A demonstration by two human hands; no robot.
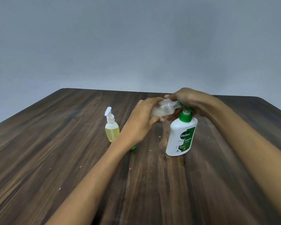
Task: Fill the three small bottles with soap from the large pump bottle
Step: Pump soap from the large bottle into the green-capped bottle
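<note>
The left hand (143, 117) grasps a clear small bottle (163, 109), fingers curled round its body, holding it tilted on its side with the threaded open neck pointing right at the green pump head of the Dettol bottle (182, 135). The right hand (190, 101) lies over that pump head, fingers bent down over it and the small bottle's neck. The Dettol bottle stands upright on the table (71, 143), right of centre. To the left, near the left wrist, stands a small pump bottle (112, 127) holding yellow liquid. Something green (133, 148) peeks from under the left wrist.
</note>
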